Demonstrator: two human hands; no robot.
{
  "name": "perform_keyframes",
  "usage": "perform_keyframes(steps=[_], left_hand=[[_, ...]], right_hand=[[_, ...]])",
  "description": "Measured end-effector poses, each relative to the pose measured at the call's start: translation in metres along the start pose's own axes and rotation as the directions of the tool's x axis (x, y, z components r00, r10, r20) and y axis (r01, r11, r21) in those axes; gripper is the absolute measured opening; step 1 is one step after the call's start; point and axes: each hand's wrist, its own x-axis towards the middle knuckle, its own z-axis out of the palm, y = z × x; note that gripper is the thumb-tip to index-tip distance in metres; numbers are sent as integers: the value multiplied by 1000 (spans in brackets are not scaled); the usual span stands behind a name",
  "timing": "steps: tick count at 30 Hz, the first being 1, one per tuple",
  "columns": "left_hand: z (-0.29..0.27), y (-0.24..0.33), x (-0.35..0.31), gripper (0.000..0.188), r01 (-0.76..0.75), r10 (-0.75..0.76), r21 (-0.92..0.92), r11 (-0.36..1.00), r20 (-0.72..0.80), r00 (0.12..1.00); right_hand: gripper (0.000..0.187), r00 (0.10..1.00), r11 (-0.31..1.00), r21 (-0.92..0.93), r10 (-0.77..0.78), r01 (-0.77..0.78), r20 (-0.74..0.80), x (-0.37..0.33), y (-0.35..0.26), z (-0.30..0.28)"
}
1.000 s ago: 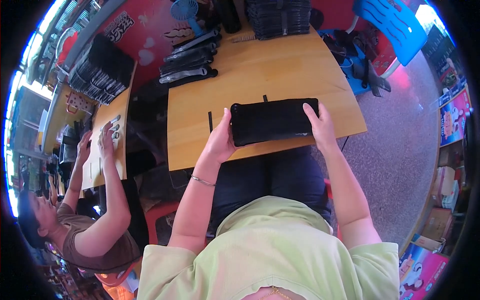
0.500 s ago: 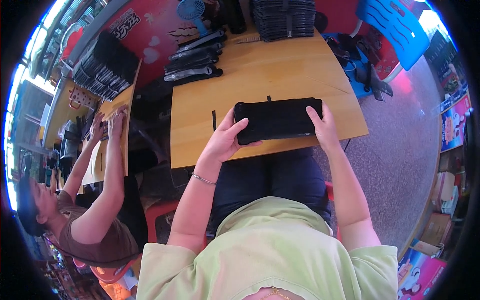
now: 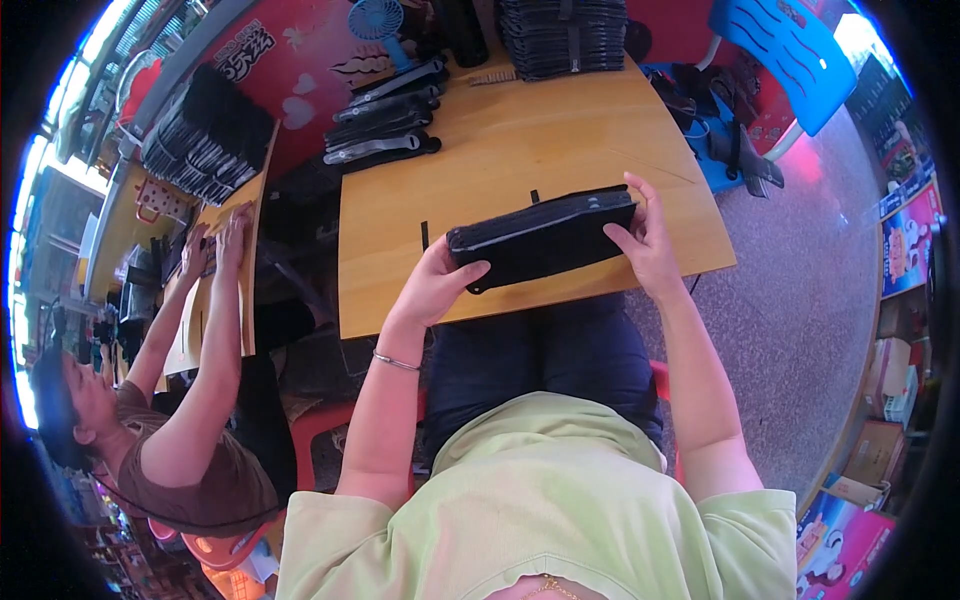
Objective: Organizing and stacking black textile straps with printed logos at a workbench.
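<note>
Between my hands, over the near edge of the wooden table, is a black flat rectangular pouch (image 3: 545, 240). It is tilted so that its long upper edge, with a lighter seam, faces up. My left hand (image 3: 437, 283) grips its left end, thumb on the near face and fingers hidden behind. On the right end my right hand (image 3: 648, 243) is closed, thumb pressed on the near face and a finger standing up past the corner. Two short black strips, a left strip (image 3: 425, 235) and a middle strip (image 3: 534, 196), are on the tabletop beyond the pouch.
Several black pieces (image 3: 385, 120) are piled at the table's (image 3: 480, 140) far left, near a small blue fan (image 3: 377, 20). A tall black stack (image 3: 562, 40) and a brush (image 3: 492, 78) occupy the back. A blue chair (image 3: 785, 60) stands right; a co-worker (image 3: 190, 440) works at left.
The pouch has been tipped, its upper edge now turned into view, and its left end has dropped slightly. My left hand moved a little left; a right finger has lifted.
</note>
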Motion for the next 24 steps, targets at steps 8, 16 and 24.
perform_keyframes(steps=[8,16,24], left_hand=[[-15,-11,11,35,-302,233,416,858,208,950],[-6,-13,6,29,-232,219,387,893,78,973],[13,-33,12,38,-94,97,25,995,-395,914]], right_hand=[[36,989,992,-120,43,-26,142,2,17,-10],[34,991,962,-272,71,-39,111,1,29,-13],[38,967,930,-329,-216,161,-138,-3,22,15]])
